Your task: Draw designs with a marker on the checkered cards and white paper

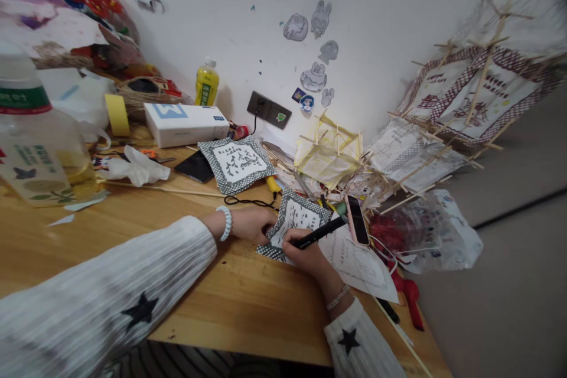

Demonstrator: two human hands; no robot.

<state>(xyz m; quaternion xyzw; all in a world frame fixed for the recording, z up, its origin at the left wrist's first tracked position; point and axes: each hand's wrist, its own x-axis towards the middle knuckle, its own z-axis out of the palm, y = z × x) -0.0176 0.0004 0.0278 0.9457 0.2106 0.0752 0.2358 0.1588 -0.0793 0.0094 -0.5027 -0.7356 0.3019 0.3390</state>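
Note:
My right hand grips a black marker pen, its upper end pointing up and to the right. The pen's tip is hidden by my fingers, over a sheet of paper with black writing and a dark checked border. At that sheet's left edge, my left hand is closed on the paper, which bends up there. A second bordered sheet, bearing a dark leafy drawing, lies beyond my left hand. Partly under the right wrist is a white sheet with faint line drawings.
A pink-edged phone lies just right of the pen. Stick-framed paper lanterns crowd the right side. At the left stand a large bottle and a white box. A black phone and a black cable lie behind my left hand.

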